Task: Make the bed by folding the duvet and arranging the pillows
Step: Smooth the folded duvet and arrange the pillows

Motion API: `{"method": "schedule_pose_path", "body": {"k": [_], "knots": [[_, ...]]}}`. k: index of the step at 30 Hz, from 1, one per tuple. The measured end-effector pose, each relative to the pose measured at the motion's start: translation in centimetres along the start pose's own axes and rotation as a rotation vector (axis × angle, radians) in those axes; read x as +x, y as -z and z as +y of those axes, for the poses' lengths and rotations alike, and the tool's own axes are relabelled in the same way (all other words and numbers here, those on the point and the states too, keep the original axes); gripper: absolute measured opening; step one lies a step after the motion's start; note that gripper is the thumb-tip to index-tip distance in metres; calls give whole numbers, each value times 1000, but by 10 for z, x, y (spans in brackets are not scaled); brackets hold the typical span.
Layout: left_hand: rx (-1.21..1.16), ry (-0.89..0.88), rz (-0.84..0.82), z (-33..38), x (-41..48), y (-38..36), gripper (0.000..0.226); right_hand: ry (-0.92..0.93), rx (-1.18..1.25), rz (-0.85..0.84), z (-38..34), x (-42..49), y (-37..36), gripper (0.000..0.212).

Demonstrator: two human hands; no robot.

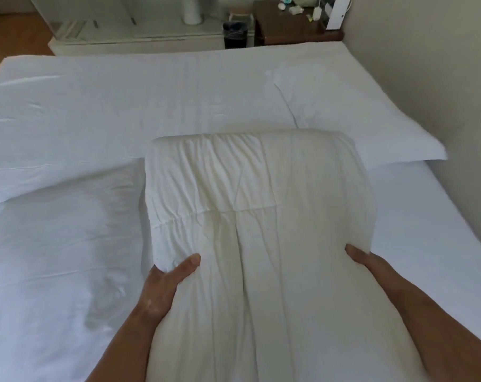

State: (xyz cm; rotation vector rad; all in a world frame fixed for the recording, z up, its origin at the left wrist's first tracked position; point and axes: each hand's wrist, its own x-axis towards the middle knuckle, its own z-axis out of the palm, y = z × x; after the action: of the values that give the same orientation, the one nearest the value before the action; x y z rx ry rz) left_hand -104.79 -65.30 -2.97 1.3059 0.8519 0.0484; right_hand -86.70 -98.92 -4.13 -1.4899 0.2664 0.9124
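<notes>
A cream-white quilted pillow (256,205) is held up in front of me over the bed. My left hand (165,288) grips its left edge, thumb on top. On the opposite edge my right hand (363,256) holds it, with the fingers hidden behind the fabric. A white pillow (63,244) lies on the bed at the left. Another white pillow (341,111) lies at the far right by the wall. The white duvet (123,111) is spread flat across the far half of the bed.
A grey wall (432,78) runs along the bed's right side. Beyond the bed stand a dark wooden nightstand (286,26) with small items, a black bin (235,37) and a low white platform (129,42). Bare white sheet (426,230) shows at the right.
</notes>
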Motion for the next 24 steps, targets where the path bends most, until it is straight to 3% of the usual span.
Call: {"method": "schedule_pose_path", "body": {"k": [1,2,8,12,16,24], "knots": [[5,-1,6,5,-9,-12,14,2,22,18,-11,-14,11,50],[9,2,2,11,-19,-27,10,6,28,33,-22,-28,23,51],[17,-26,-78,28,-60,-140,9,4,-11,67,-51,-81,129,106],[8,-2,-90,14,-72,-231,8,57,-24,80,-62,-97,218,91],[3,55,-63,-14,-77,-324,12,29,-33,122,-68,-96,315,115],[9,153,-63,-99,-71,-446,17,-152,-132,148,-36,-39,461,119]]}}
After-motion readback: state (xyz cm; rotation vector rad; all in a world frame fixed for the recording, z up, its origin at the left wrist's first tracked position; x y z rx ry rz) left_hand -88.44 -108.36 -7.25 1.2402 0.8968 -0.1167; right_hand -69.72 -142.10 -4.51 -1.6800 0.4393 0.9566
